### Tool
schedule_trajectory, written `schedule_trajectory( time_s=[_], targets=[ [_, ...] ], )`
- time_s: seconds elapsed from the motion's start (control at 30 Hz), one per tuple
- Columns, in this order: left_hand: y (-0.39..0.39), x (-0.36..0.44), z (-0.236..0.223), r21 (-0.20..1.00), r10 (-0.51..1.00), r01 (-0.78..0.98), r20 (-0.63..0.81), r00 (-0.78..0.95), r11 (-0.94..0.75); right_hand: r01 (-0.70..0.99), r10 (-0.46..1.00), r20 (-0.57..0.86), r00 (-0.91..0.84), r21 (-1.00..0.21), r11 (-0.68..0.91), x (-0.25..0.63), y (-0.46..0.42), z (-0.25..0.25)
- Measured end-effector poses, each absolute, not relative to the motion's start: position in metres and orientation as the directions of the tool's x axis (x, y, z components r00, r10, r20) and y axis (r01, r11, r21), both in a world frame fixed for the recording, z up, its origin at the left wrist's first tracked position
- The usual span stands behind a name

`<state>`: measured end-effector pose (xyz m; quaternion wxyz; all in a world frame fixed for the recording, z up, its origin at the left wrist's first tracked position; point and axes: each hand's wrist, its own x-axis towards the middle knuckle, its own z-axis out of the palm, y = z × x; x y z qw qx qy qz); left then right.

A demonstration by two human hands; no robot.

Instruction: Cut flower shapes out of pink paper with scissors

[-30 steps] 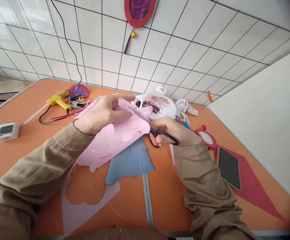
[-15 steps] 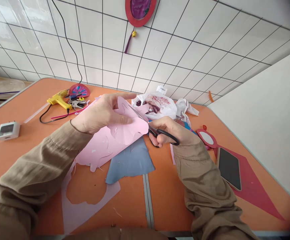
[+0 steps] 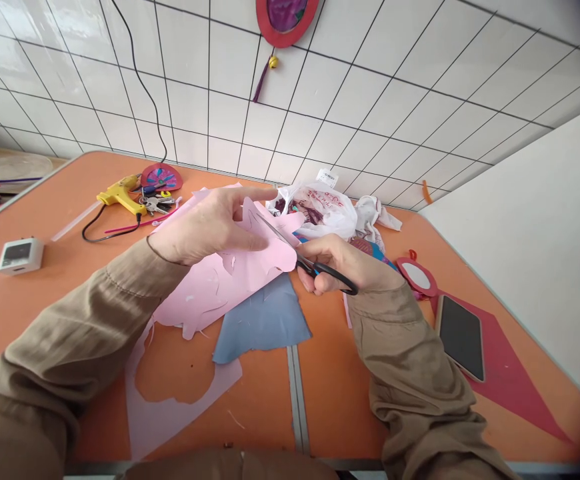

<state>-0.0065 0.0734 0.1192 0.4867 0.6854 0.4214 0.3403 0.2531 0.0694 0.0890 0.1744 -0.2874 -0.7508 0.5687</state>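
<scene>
Between thumb and fingers, my left hand (image 3: pixel 215 227) grips a pink paper sheet (image 3: pixel 205 287) with slits and curved cut edges. Black-handled scissors (image 3: pixel 337 275) are in my right hand (image 3: pixel 340 260), fingers through the loops. Their blades lie along the sheet's upper right part, close to my left thumb, and look nearly closed. A piece of grey-blue material (image 3: pixel 265 320) lies flat on the table under the sheet's lower edge. Nearer me rests a pink paper offcut (image 3: pixel 185 417) with a rounded hole cut from it.
Left on the orange table (image 3: pixel 80 300) are a yellow glue gun (image 3: pixel 123 195), keys (image 3: pixel 159 203) and a white box-shaped device (image 3: pixel 20 256). A white plastic bag (image 3: pixel 337 213) sits at the back. On the right, a phone (image 3: pixel 461 337) overlaps red paper (image 3: pixel 513 380).
The scissor handles have drawn a little closer together. My left thumb has shifted slightly on the pink paper. The whole view has tilted a little.
</scene>
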Motion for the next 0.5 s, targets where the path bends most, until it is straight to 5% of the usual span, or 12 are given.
schedule_trajectory(
  time_s=[0.5],
  targets=[
    [0.070,-0.005,0.130,0.908,0.903,0.346,0.071,0.424,-0.234,0.200,0.577,-0.043,-0.815,-0.957,0.211,0.251,0.070,0.088]
  ],
)
